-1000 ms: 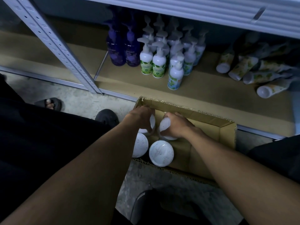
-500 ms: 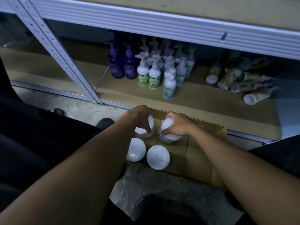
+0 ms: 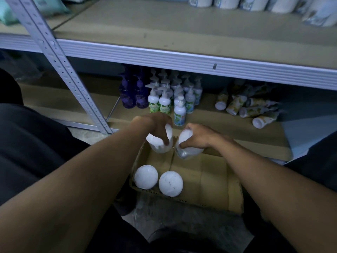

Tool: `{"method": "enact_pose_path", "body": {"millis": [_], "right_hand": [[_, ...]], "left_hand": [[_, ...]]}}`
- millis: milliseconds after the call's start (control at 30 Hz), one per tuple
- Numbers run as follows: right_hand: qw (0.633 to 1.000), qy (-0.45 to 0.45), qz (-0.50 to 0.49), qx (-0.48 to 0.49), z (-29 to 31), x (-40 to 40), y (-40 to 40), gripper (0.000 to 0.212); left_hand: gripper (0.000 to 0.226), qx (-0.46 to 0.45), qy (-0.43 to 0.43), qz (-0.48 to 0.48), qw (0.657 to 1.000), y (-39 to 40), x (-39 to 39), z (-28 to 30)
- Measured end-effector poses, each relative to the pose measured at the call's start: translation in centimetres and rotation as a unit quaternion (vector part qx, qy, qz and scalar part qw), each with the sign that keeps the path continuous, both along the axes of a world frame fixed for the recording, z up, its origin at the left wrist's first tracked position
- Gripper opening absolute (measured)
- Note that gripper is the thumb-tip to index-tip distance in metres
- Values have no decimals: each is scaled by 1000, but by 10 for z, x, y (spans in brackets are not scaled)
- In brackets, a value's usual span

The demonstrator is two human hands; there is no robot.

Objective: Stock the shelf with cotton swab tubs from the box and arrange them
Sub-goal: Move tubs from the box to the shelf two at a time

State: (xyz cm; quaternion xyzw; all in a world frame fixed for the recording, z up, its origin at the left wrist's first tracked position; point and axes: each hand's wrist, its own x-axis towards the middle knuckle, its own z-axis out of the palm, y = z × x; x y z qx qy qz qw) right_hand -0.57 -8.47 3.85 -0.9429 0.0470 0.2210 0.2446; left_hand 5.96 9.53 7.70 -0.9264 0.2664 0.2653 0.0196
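Labels cannot be read: print on the pump bottles [image 3: 165, 105] shows only as green and blue leaf patterns, and the tubes [image 3: 235, 105] lying flat carry a yellow pattern too blurred to make out. Left hand [image 3: 156, 125] is closed around a white cylindrical tub [image 3: 159, 146], fingers over its rim. Right hand [image 3: 196, 137] is closed around a second tub [image 3: 186, 148], tilted, with a smooth white lid and a clear wall. Both tubs are held above the far end of the box [image 3: 211, 178], just beside each other. Box: brown corrugated cardboard, flaps open, standing on the concrete floor. Two more tubs [image 3: 145, 177] stand upright in its near left corner, round lids side by side. Shelf [image 3: 182, 28] above: tan board, ribbed grey metal edge, perforated upright [image 3: 60, 64].
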Motion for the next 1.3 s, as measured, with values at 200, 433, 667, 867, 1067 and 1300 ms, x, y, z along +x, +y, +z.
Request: {"method": "enact_pose_path", "body": {"millis": [200, 433, 667, 867, 1067, 1300], "right_hand": [[1000, -20, 3, 7, 47, -12, -2, 78], [998, -26, 35, -44, 112, -23, -5, 72], [996, -4, 40, -85, 181, -30, -15, 71], [998, -5, 7, -70, 242, -42, -23, 62], [995, -42, -20, -91, 297, -57, -35, 55], [990, -89, -66, -83, 332, -58, -56, 51]], "left_hand": [[95, 22, -4, -18, 1000, -8, -6, 41], [85, 16, -31, -55, 998, -22, -14, 98], [88, 37, -51, -94, 994, -51, -22, 165], [75, 42, -63, -112, 991, -69, -28, 221], [53, 1, -79, -107, 991, -82, -30, 272], [50, -37, -97, -99, 990, -107, -21, 311]]}}
